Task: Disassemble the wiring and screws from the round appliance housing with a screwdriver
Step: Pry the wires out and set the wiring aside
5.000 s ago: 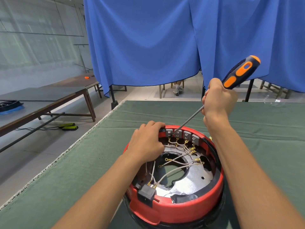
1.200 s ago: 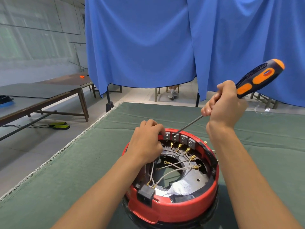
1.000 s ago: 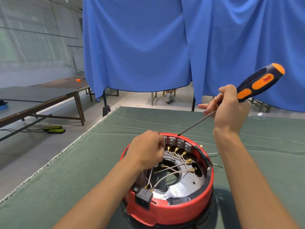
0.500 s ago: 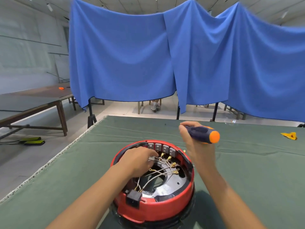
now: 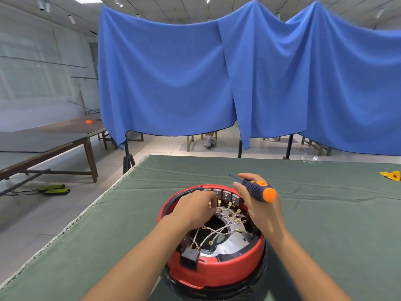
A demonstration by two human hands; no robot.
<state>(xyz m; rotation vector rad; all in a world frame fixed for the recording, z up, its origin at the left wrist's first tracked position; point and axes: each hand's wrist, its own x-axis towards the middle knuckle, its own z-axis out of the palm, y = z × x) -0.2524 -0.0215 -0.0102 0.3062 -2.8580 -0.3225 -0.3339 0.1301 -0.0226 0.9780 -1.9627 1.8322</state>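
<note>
We are partway through, by our reading. The round red housing (image 5: 214, 266) sits on the green worktop (image 5: 325, 224) just in front of us. Several white wires (image 5: 219, 232) lie loose across its middle with brass ring terminals hanging free, so those screws look already out. Others seem to run up toward the grey terminal blocks (image 5: 226, 195) at the far rim, so that row appears left to clear. Our left hand (image 5: 195, 208) reaches into the housing near those blocks, fingers curled at a wire end; whether it actually pinches one we cannot tell. Our right hand (image 5: 258, 205) has its grip clamped around the screwdriver (image 5: 259, 190), shaft pointing away, not on any screw.
</note>
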